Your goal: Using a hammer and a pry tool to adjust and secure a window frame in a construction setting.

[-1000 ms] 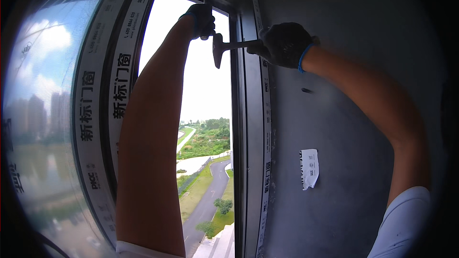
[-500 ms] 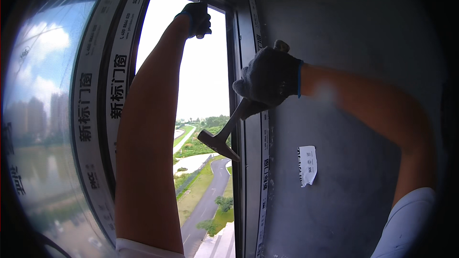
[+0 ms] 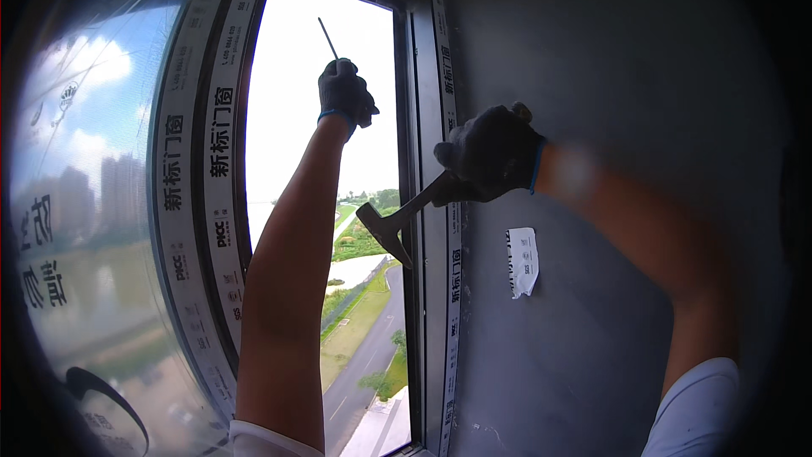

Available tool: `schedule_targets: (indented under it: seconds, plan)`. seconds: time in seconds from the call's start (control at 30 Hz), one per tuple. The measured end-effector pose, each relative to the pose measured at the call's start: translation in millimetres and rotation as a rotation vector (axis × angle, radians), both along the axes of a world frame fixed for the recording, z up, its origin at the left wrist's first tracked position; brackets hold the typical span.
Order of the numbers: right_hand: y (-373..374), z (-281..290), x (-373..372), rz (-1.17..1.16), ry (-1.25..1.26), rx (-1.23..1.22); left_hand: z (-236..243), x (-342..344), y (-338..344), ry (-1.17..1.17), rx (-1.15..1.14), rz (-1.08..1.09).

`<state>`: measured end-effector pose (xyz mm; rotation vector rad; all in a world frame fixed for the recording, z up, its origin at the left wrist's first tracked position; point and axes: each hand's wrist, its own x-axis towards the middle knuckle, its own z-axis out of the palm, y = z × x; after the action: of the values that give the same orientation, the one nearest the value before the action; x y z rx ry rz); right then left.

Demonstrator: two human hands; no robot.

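My left hand, in a dark glove with a blue cuff, is raised in front of the bright window opening. It is closed around a screwdriver; the thin shaft points up and slightly left, and the fist hides most of its handle. The shaft's tip is apart from the frame. To the right, my right hand, gloved alike, grips a hammer by its handle. The hammer's head hangs down to the left, over the right edge of the opening, and the handle's butt shows above the fist.
A dark window frame with printed protective tape surrounds the tall opening. At left is a mesh-like, film-covered pane. The grey wall on the right bears a torn white label. A road and greenery lie far below outside.
My left hand has come down from the top of the frame, taking the screwdriver's tip away from it. My right hand and the hammer have shifted slightly. The whole view has moved a little.
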<state>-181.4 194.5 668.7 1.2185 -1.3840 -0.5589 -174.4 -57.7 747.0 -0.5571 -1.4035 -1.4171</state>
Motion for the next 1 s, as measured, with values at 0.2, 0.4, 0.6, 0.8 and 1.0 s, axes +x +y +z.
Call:
schedule_targets:
  seconds: [0.2, 0.4, 0.6, 0.8, 1.0]
  plan:
    - [-15, -38, 27, 0.511, -0.159, -0.296, -270, 32, -23, 0.037, 0.151, 0.216]
    - [-39, -91, 72, 0.684, -0.631, -0.672, -563, 172, 65, -0.671, 0.136, 0.206]
    - [-90, -288, -2, 0.655, -0.658, -0.910, -767, 359, 76, -1.178, -0.442, 0.492]
    - [-70, -445, 95, 1.207, -1.880, -0.739, -921, 607, 70, -1.957, 0.142, 0.763]
    - [-85, -629, 148, 0.866, -1.807, -0.538, -964, 837, 186, -2.817, 0.067, 0.056]
